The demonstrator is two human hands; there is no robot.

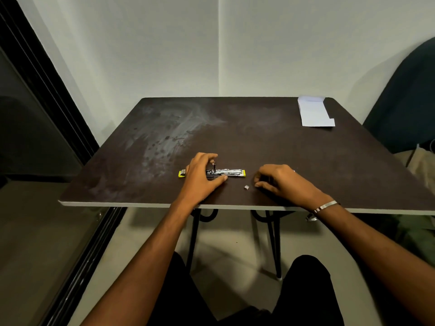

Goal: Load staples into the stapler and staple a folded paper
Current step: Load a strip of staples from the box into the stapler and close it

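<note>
White corner walls (164, 55), dark table (259, 137), pale floor (235, 243).

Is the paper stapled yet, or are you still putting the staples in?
Still loading. The stapler lies opened flat, left hand holding it. The staples sit on the table by the right hand. The paper waits untouched at the far corner.

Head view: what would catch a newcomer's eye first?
The opened yellow-and-metal stapler lies flat near the dark brown table's front edge, gripped by the left hand. The right hand hovers beside a small silver staple block; white folded paper sits far right.
</note>
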